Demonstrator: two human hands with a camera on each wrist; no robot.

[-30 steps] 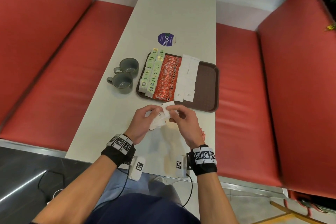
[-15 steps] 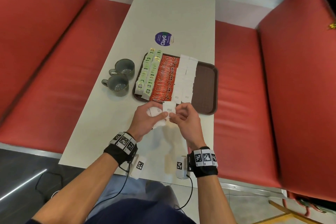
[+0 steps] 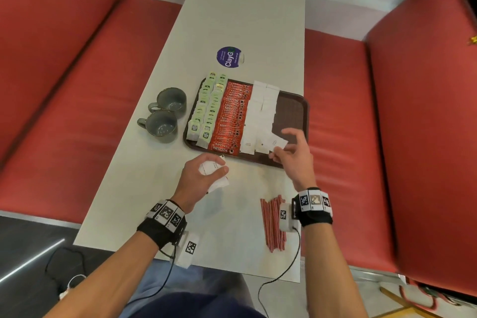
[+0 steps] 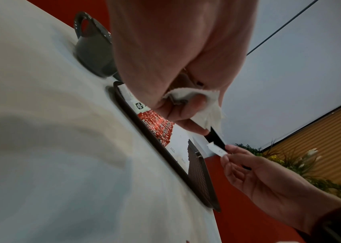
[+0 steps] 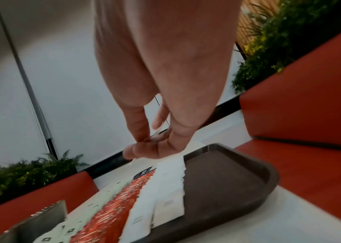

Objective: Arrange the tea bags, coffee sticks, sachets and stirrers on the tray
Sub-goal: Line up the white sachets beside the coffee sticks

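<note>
The white paper sachet (image 3: pixel 274 142) you pinch in your right hand (image 3: pixel 293 156) has left the bundle and now hangs over the brown plastic tray (image 3: pixel 291 108), beside the white rows. A second ago both hands met above the table (image 3: pixel 240 8). Your left hand (image 3: pixel 200 177) grips the remaining sachets (image 3: pixel 213 166). It seems a third column begins; red stirrers (image 3: pixel 273 224) still wait.

Table (image 3: pixel 232 8) — tray (image 3: pixel 296 111), mugs (image 3: pixel 165 113), stirrers (image 3: pixel 272 224)
</note>
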